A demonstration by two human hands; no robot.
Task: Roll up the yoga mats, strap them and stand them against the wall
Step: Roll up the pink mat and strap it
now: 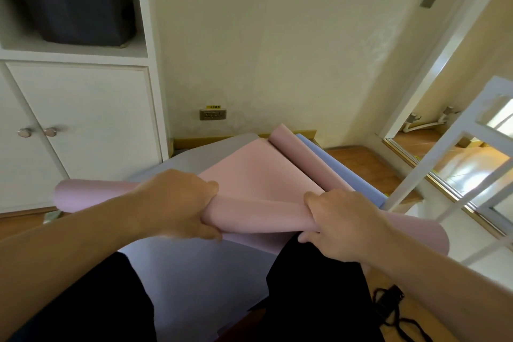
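Only faintly — yellow label, writing unreadable

Pink mat; lavender mat; white cabinet.

The wooden floor carries a grey-blue mat spread flat from the wall toward the person. A pink mat lies on top of it, curled at its far end. A black strap lies on the floor at the right, beside the person's knee.
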